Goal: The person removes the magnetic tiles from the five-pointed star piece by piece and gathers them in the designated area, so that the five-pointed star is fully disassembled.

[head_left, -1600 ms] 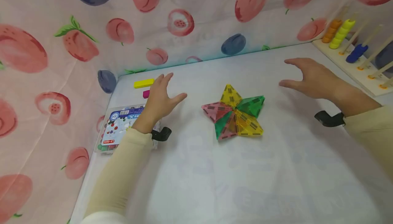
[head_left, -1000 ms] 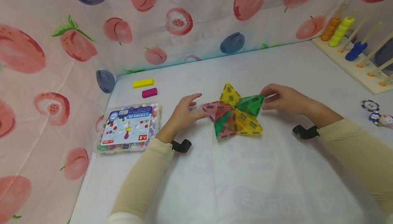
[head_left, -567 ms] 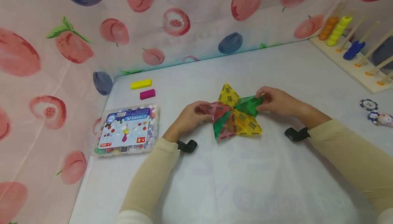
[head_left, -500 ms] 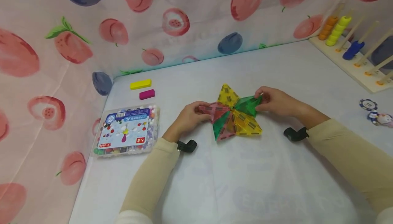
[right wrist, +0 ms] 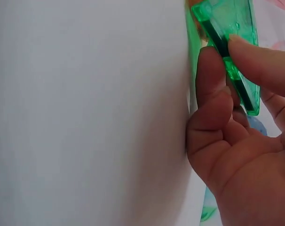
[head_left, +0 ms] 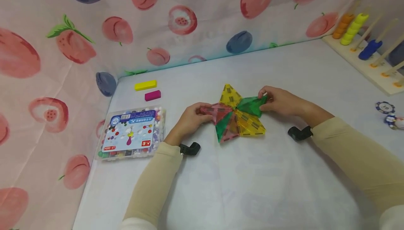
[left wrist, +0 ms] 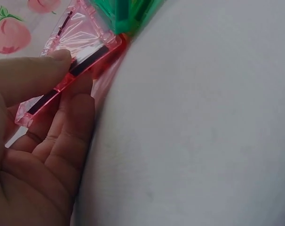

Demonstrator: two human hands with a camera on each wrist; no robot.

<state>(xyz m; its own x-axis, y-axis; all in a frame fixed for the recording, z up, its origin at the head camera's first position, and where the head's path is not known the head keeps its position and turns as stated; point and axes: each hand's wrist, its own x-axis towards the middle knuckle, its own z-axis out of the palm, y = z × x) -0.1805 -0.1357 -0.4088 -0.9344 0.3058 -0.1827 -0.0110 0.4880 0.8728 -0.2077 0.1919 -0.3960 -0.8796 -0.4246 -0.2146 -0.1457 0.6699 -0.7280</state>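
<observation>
So there's a white tabletop with a star of see-through magnetic tiles lying around the middle of it, a bit toward the far edge. The left hand pinches the tip of the pink tile and the right hand pinches the tip of the green tile. Smaller stuff: a bead box by the left edge, plus a yellow block and a magenta block near the far left corner.

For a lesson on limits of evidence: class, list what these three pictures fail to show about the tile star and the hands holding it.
- Head view: left hand covers the pink tile tip; right hand covers the green tile tip.
- Both wrist views: most of the star is cut off by the frame edge.
- Head view: box label print too small to read.
</observation>
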